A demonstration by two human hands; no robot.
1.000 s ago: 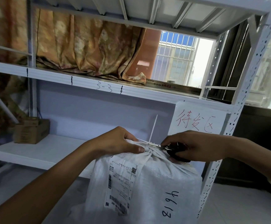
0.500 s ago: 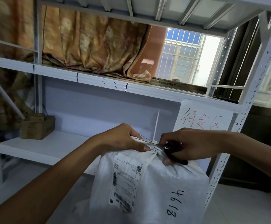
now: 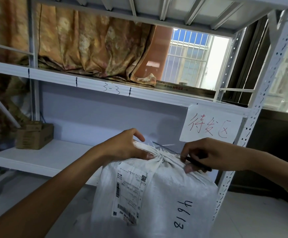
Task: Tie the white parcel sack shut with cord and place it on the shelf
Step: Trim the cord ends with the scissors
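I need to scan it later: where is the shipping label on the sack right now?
In the head view the shipping label is stuck on the left front face of the white sack, below the left hand and left of the handwritten number.

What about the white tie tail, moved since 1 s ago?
Yes. The tie tail no longer stands upright beside the paper sign; it shows as a blurred streak lying nearly flat above the sack neck, below the sign's bottom edge.
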